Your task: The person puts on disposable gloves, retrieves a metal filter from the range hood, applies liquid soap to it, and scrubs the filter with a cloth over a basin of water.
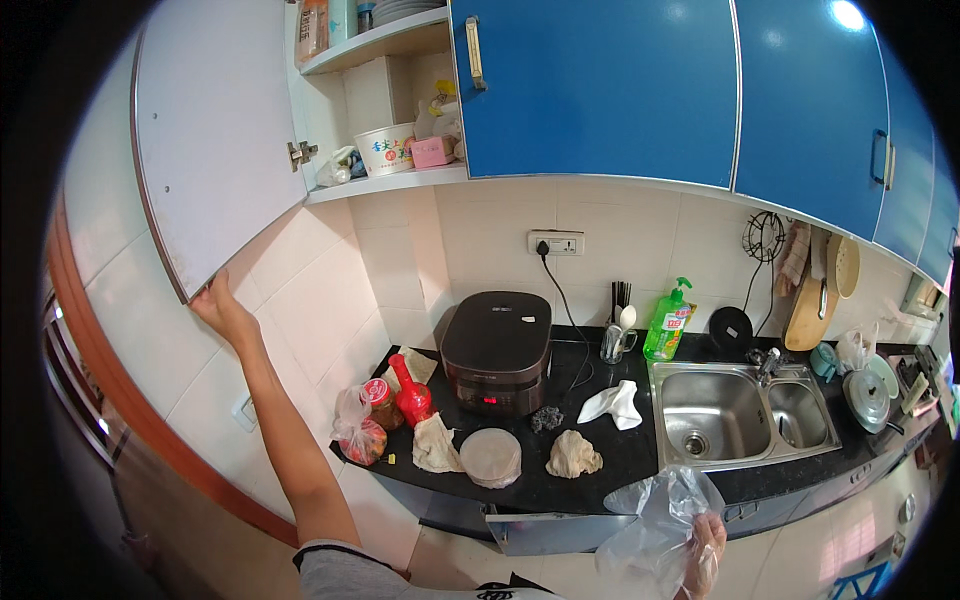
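Observation:
My left hand [221, 306] is raised against the lower outer corner of the swung-out cabinet door [217, 150], its fingertips partly hidden by the edge. Low in front of the counter, my right hand [703, 551] holds a clear plastic bag [660, 517] that hangs loosely and partly covers the fingers. Behind the door, the cabinet shelf [397, 180] bears a white paper tub [385, 148], a pink box [433, 152] and small bags. Stacked plates [405, 9] stand on the shelf above.
On the black counter [525, 480] are a rice cooker [496, 352], red bottle [411, 394], lidded jar [382, 405], round translucent lids [490, 456], crumpled cloths [574, 454], a scouring pad [547, 418] and green soap bottle [667, 326]. A steel sink [712, 416] lies right; a drawer [562, 532] protrudes below.

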The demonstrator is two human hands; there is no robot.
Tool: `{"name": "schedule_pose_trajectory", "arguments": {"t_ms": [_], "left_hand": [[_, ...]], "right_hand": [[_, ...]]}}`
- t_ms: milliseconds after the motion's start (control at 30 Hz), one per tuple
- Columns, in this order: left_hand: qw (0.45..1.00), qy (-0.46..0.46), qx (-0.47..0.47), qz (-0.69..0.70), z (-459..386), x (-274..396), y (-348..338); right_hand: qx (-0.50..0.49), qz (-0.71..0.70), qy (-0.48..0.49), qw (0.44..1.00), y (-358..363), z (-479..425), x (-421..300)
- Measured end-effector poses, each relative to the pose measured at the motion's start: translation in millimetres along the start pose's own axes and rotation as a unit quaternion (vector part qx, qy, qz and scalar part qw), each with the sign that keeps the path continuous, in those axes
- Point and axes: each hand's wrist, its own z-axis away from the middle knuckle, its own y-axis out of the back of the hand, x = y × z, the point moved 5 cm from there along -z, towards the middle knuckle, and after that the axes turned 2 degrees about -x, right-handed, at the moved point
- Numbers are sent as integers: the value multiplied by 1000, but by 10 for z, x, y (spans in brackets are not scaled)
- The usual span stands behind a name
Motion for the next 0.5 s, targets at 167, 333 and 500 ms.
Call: {"name": "schedule_pose_trajectory", "arguments": {"t_ms": [167, 333, 500], "left_hand": [[995, -41, -75, -47, 531, -142, -347], [948, -181, -232, -117, 1200, 219, -1565], [933, -187, -285, -117, 1294, -93, -2182]], "right_hand": [[-26, -121, 1, 992, -429, -257, -363], [27, -142, 18, 989, -488, -271, -539], [86, -76, 35, 993, -296, -151, -800]]}}
